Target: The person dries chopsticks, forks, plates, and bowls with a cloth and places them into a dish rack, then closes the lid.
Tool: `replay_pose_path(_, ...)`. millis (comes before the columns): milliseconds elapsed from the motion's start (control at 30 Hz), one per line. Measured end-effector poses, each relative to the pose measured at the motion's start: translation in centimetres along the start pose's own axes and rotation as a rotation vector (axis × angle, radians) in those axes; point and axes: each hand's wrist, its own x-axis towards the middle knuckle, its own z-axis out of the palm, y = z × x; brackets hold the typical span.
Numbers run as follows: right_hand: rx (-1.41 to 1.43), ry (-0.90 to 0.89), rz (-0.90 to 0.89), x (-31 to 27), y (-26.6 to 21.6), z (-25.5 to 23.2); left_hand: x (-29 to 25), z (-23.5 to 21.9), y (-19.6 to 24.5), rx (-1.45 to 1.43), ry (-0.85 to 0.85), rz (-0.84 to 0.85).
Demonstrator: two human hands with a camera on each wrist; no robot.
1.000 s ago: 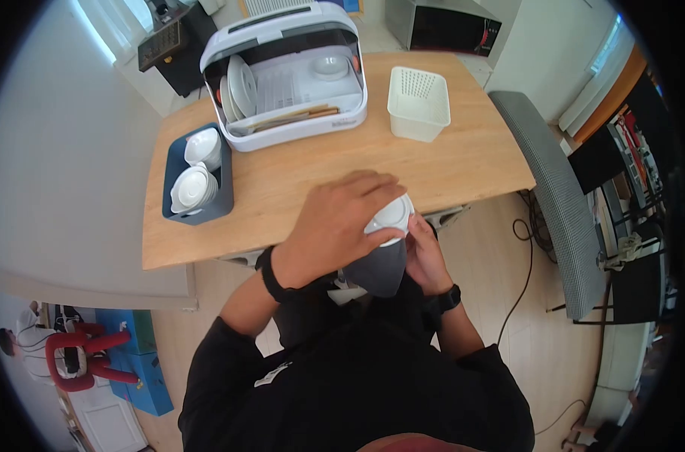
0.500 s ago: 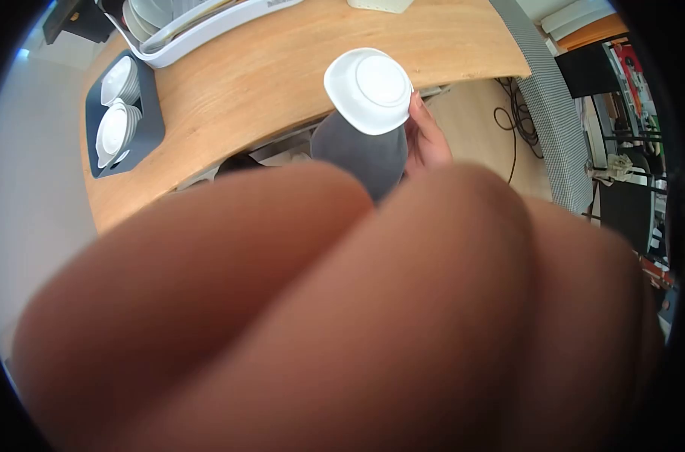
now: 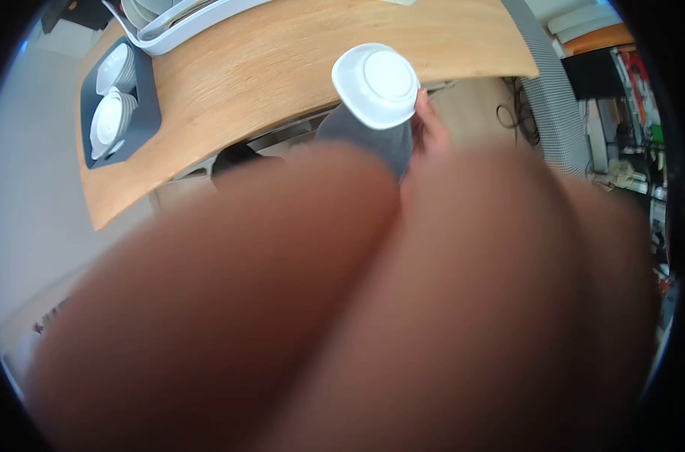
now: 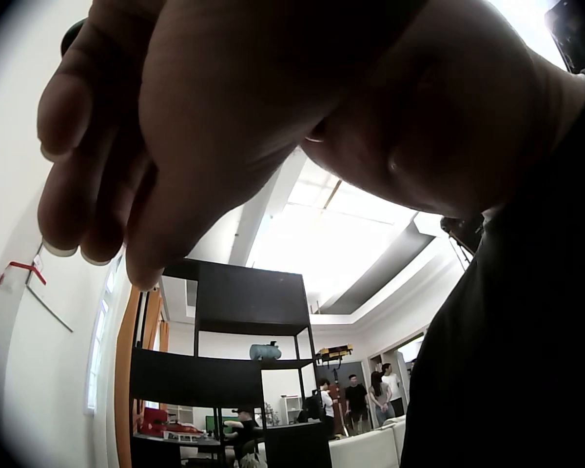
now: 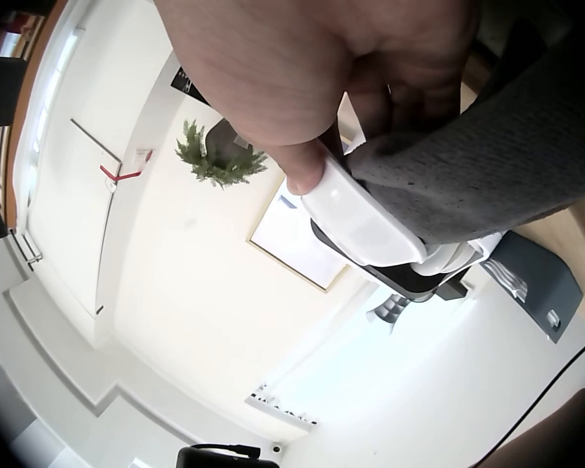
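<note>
My right hand (image 3: 431,129) grips a white bowl (image 3: 378,84) by its edge, over the front of the table, with the bowl's underside facing up. A dark grey cloth (image 3: 365,139) hangs below the bowl. In the right wrist view the thumb of that hand (image 5: 322,73) presses the bowl (image 5: 361,222), and the cloth (image 5: 497,151) lies against its other side. My left hand (image 3: 448,286) is raised close to the head camera, large and blurred, hiding the lower part of that view. Its fingers look loosely bent in the left wrist view, holding nothing.
A blue-grey bin (image 3: 148,102) with two stacks of white bowls (image 3: 110,120) stands at the left of the wooden table (image 3: 244,71). Behind it is a white dish rack (image 3: 199,29) with plates. A checked bench (image 3: 550,98) and black cables (image 3: 517,117) lie to the right.
My left hand has left the bowl and come up in front of the head camera. The right hand keeps hold of the bowl and cloth. The head view has tilted lower.
</note>
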Motion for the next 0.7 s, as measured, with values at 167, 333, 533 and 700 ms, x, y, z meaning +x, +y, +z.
replay_pose_path(167, -0.206, -0.065, -0.111, -0.5, -1.0, 0.2, 0.7, -1.0, -1.4, 0.063, -0.107, -0.031)
replay_pose_path(333, -0.257, -0.127, -0.129, 0.8, -1.1, 1.6, -0.9, 4.3, -7.3, -0.037, 0.058, -0.138)
replay_pose_path(533, -0.315, -0.165, -0.151, 1.2, -0.6, 3.3, -2.8, 6.3, -8.8, -0.089, 0.099, -0.24)
replay_pose_path(700, -0.326, -0.156, -0.097, 1.2, -0.5, 3.4, -2.1, 1.5, -9.3, -0.254, 0.215, -0.297)
